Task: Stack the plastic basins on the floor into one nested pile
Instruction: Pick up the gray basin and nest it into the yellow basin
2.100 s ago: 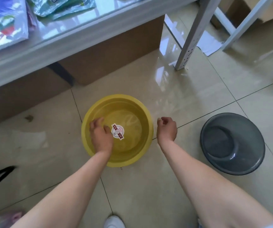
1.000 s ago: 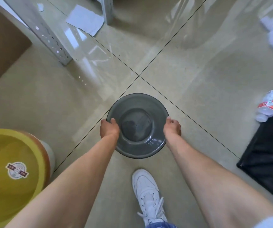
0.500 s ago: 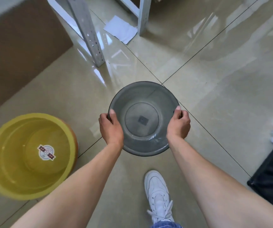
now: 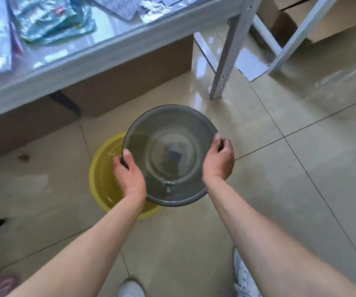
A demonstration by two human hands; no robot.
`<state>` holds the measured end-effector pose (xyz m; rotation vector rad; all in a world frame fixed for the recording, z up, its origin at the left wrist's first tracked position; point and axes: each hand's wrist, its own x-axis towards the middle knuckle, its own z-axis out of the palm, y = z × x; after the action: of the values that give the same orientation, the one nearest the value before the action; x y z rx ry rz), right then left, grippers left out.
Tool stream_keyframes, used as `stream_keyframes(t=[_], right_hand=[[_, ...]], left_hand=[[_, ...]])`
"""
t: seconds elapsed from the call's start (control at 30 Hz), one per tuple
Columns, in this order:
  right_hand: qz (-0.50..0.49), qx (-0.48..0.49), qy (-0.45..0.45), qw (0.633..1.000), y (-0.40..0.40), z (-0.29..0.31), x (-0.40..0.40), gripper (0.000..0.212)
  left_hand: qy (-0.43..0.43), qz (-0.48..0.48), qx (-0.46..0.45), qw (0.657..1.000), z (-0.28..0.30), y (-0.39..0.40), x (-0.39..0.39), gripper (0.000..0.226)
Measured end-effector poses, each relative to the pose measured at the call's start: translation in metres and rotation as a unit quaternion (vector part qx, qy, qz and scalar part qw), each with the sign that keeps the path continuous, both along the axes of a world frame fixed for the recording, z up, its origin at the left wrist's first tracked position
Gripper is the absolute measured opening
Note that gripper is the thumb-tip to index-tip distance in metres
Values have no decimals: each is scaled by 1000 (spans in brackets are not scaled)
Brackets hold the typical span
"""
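A translucent grey basin [image 4: 170, 133] hangs mouth up in the air, held by both hands. My left hand [image 4: 129, 175] grips its left rim and my right hand [image 4: 219, 160] grips its right rim. Below it, and offset to the left, a yellow basin [image 4: 102, 176] stands on the tiled floor. The grey basin and my left hand cover most of the yellow one, so only its left side and near edge show.
A glass-topped counter [image 4: 82, 61] with packets on it runs across the upper left, with brown cardboard boxes [image 4: 130, 82] under it. A metal shelf leg [image 4: 226, 61] stands at upper right beside a sheet of paper [image 4: 251, 65]. My white shoes [image 4: 245, 277] are at the bottom.
I turned the grey basin mouth up and lifted it off the floor. With both hands I carried it left until it hung over the yellow basin.
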<state>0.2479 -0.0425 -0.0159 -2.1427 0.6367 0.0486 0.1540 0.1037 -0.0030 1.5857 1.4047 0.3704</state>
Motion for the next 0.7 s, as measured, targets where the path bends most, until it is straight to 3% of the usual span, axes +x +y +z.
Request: stream_keyframes(t=[0.13,0.3,0.53,0.7], right_hand=[[88,8,38,995,58,-9,-31,39],[191,-29,92,977,91,-24,-52,27],[281,-66,159,944,104,-52,-52,31],[313,-151,114,931,104,-51,-56,31]], left_hand=[[49,44,43,997,-5,57,-41,32],[100,64,31,992,-22,95,-77,29],[166,-23,-34,985,-59,109,-96,28],[205,-53,-10,977,-63,106,-98,36]])
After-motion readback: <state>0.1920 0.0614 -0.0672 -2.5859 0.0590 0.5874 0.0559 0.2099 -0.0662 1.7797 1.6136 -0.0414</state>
